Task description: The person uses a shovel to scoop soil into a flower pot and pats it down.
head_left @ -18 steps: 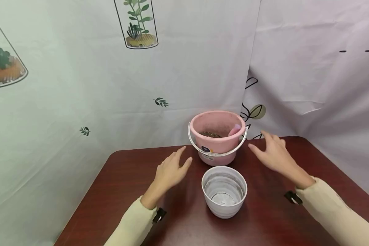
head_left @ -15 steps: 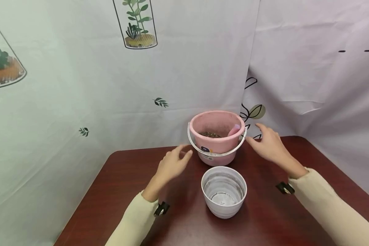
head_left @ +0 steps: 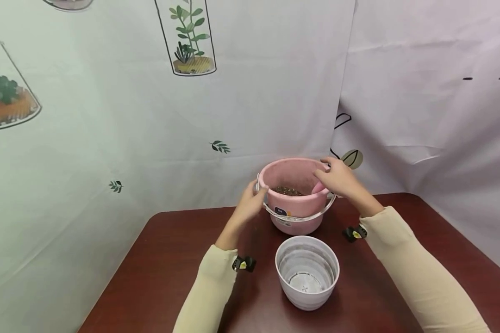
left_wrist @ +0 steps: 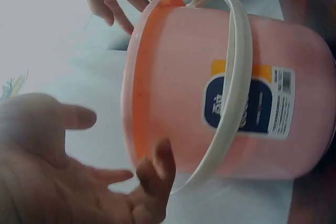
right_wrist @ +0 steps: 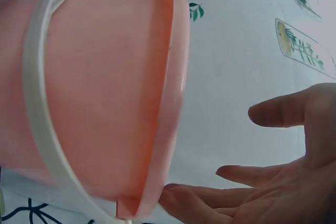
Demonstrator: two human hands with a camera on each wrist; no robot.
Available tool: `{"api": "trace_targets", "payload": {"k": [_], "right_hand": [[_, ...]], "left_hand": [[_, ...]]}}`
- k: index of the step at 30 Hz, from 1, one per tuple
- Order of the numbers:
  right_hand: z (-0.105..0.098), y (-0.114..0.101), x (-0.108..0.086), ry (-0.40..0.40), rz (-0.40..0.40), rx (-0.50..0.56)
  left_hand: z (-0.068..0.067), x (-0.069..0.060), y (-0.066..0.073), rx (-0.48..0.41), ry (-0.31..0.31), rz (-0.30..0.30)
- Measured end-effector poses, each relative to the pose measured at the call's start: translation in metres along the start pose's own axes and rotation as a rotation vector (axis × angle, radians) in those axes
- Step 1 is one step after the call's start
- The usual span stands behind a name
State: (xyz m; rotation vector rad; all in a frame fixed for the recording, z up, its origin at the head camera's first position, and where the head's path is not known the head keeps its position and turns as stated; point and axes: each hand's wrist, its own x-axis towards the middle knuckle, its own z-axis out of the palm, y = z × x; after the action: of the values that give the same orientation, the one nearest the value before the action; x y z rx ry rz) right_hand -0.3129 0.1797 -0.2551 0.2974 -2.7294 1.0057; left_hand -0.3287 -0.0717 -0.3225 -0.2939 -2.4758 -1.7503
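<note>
A pink bucket [head_left: 296, 203] with a white handle [left_wrist: 241, 72] stands at the back of the table. Dark soil-like material [head_left: 286, 190] lies inside, and a pink object [head_left: 317, 187] of unclear kind leans at its right inner wall. My left hand [head_left: 250, 203] is at the bucket's left rim with fingers spread; whether it touches cannot be told. Over the right rim is my right hand [head_left: 339, 178], its thumb and fingers apart and a fingertip at or near the rim in the right wrist view. In front stands a white ribbed pot [head_left: 307, 273] with nothing inside.
The dark red table [head_left: 166, 259] ends close behind the bucket. A pale cloth [head_left: 275, 92] printed with plants hangs behind and on both sides. The pot stands between my two forearms.
Both hands have moved forward and inward to the bucket, the left to its left rim and the right over its right rim. Bucket and pot keep their places on the table.
</note>
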Motion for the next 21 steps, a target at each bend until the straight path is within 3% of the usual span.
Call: {"api": "trace_targets", "payload": {"k": [3, 9, 13, 16, 21], "right_hand": [[0.001, -0.004, 0.003, -0.02, 0.015, -0.002], [0.004, -0.013, 0.008, -0.078, 0.046, -0.021], [0.006, -0.014, 0.007, -0.113, 0.055, -0.054], [0.009, -0.013, 0.007, -0.122, 0.028, -0.047], [0.012, -0.007, 0.012, -0.098, -0.066, -0.071]], "left_hand": [[0.006, 0.001, -0.004, -0.069, -0.015, -0.013], [0.01, 0.004, -0.005, -0.146, 0.047, 0.008], [0.01, 0.002, -0.008, -0.144, -0.006, -0.01], [0.009, 0.001, -0.011, -0.16, -0.048, -0.032], [0.006, 0.005, -0.008, -0.175, -0.047, -0.027]]}}
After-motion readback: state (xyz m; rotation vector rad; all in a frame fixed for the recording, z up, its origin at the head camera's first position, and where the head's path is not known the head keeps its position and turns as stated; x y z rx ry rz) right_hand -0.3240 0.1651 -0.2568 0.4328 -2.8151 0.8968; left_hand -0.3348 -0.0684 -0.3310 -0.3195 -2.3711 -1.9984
